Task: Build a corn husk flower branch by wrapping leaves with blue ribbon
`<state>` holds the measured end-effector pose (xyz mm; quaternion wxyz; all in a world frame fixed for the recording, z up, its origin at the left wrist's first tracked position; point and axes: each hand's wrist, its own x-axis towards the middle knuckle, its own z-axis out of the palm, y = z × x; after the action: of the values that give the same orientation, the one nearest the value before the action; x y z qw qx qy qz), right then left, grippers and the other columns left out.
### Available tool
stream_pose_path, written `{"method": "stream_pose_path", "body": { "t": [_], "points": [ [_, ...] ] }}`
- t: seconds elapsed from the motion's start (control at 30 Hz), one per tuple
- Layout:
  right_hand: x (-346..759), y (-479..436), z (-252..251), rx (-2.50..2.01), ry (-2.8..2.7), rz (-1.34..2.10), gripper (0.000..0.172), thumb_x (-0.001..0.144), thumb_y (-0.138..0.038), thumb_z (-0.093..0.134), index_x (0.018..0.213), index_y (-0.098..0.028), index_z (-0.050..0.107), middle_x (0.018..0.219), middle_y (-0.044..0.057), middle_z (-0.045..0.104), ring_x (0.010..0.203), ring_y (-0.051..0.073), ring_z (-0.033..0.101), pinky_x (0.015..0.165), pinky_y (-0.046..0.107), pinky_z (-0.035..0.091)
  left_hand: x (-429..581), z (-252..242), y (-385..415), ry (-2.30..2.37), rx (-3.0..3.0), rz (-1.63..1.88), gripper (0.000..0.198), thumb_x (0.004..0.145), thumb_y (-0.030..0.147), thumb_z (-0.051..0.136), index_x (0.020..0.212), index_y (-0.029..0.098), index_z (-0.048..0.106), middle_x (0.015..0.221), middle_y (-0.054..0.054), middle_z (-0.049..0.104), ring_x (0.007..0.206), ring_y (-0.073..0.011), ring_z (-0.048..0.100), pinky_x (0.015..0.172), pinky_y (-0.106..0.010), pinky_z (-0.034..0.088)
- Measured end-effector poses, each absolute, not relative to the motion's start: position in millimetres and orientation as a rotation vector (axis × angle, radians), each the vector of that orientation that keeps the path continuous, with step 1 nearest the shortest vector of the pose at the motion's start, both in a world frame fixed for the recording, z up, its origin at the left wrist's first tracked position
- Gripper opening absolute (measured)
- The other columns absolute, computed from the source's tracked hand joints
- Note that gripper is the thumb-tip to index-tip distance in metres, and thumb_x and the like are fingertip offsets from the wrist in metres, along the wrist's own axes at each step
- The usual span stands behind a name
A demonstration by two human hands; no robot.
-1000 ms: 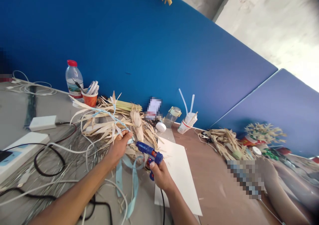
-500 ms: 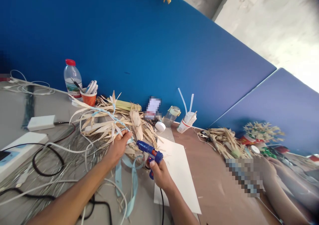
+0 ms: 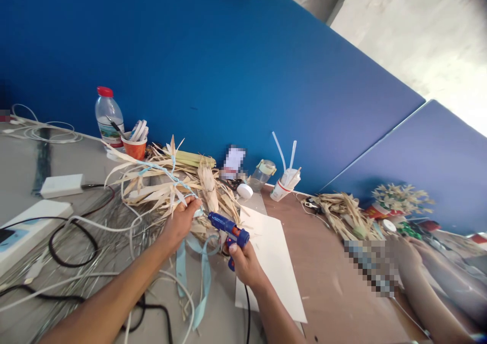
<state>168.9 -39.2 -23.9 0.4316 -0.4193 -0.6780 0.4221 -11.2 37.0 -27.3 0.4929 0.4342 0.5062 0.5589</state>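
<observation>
My right hand is wrapped round the grip of a blue hot glue gun, whose nozzle points left at the spot my left hand pinches. My left hand is closed on a piece of dry corn husk with a light blue ribbon at the edge of a big husk pile. The ribbon's loose ends trail down toward me between my arms. A black cord runs from the gun under my right wrist.
A water bottle, an orange cup of sticks, a jar and a paper cup with glue sticks line the blue partition. White paper lies right of the gun. Cables and a power strip lie left. Another person's arm rests at right.
Both hands and the glue gun stay almost in place; the view has shifted slightly. The other person's hand at right has moved a little.
</observation>
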Motion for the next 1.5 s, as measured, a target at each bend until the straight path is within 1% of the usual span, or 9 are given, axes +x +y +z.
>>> {"method": "stream_pose_path", "body": {
  "t": [0.23,0.43,0.63,0.73,0.83,0.97,1.17,1.37,1.5],
  "points": [
    [166.7,-37.8,-21.2,-1.019,-1.754,1.055,0.035,0.088,-0.046,0.039,0.066,-0.019,0.041,0.059,-0.003,0.036,0.054,0.011,0.034,0.051,0.024,0.031,-10.8,-25.0,35.7,1.253,1.05,1.36,0.022,0.071,0.043,0.059,0.072,0.02,0.055,0.063,0.005,0.05,0.061,-0.0133,0.046,0.059,-0.024,0.038],
    [169.0,-39.8,-22.2,-1.011,-1.726,1.057,0.036,0.087,-0.049,0.038,0.07,-0.018,0.044,0.06,-0.002,0.037,0.053,0.011,0.035,0.051,0.024,0.031,-9.7,-21.9,33.8,1.227,1.039,1.347,0.023,0.07,0.043,0.059,0.072,0.021,0.054,0.062,0.005,0.047,0.059,-0.0131,0.044,0.058,-0.024,0.037],
    [168.5,-38.6,-20.4,-1.038,-1.783,1.044,0.035,0.085,-0.047,0.042,0.064,-0.019,0.041,0.057,-0.003,0.036,0.053,0.011,0.034,0.05,0.024,0.03,-9.8,-24.0,34.4,1.24,1.041,1.368,0.023,0.07,0.044,0.059,0.073,0.021,0.055,0.063,0.004,0.05,0.06,-0.0144,0.046,0.058,-0.025,0.038],
    [170.8,-39.2,-21.1,-1.025,-1.769,1.042,0.035,0.086,-0.047,0.041,0.066,-0.018,0.043,0.059,-0.002,0.038,0.055,0.011,0.035,0.051,0.024,0.031,-10.4,-25.9,35.2,1.263,1.041,1.366,0.023,0.07,0.044,0.059,0.074,0.021,0.056,0.063,0.004,0.05,0.061,-0.0145,0.047,0.057,-0.024,0.038],
    [171.2,-39.0,-22.3,-1.019,-1.699,1.081,0.034,0.086,-0.048,0.041,0.069,-0.018,0.045,0.06,-0.002,0.038,0.053,0.01,0.035,0.049,0.023,0.031,-10.9,-28.1,36.1,1.242,1.07,1.364,0.024,0.071,0.044,0.059,0.074,0.02,0.056,0.064,0.004,0.05,0.06,-0.0139,0.047,0.058,-0.025,0.038],
    [170.3,-37.7,-24.2,-1.042,-1.719,1.08,0.037,0.085,-0.05,0.041,0.066,-0.018,0.043,0.058,-0.003,0.036,0.051,0.009,0.032,0.048,0.022,0.03,-10.7,-26.9,35.7,1.217,1.08,1.361,0.023,0.072,0.044,0.058,0.073,0.02,0.055,0.064,0.005,0.049,0.059,-0.013,0.045,0.06,-0.025,0.039],
    [171.6,-37.8,-24.8,-1.058,-1.705,1.059,0.039,0.084,-0.052,0.041,0.067,-0.017,0.047,0.058,-0.002,0.038,0.053,0.011,0.035,0.047,0.023,0.032,-9.6,-22.2,33.1,1.253,1.066,1.349,0.026,0.068,0.046,0.059,0.073,0.02,0.056,0.058,0.004,0.049,0.057,-0.0148,0.047,0.056,-0.026,0.038],
    [169.5,-35.6,-21.2,-1.047,-1.743,1.075,0.039,0.085,-0.051,0.042,0.063,-0.018,0.043,0.056,-0.003,0.035,0.051,0.009,0.032,0.047,0.022,0.029,-9.7,-24.4,34.1,1.251,1.089,1.349,0.025,0.07,0.045,0.058,0.07,0.021,0.055,0.06,0.005,0.05,0.058,-0.014,0.046,0.059,-0.025,0.038],
    [173.5,-37.6,-23.1,-1.054,-1.714,1.093,0.041,0.084,-0.053,0.044,0.065,-0.017,0.047,0.057,-0.002,0.038,0.051,0.01,0.035,0.047,0.022,0.031,-10.9,-24.8,35.4,1.258,1.086,1.356,0.024,0.07,0.045,0.058,0.071,0.021,0.055,0.061,0.004,0.05,0.059,-0.0144,0.047,0.059,-0.025,0.038]
  ]
}}
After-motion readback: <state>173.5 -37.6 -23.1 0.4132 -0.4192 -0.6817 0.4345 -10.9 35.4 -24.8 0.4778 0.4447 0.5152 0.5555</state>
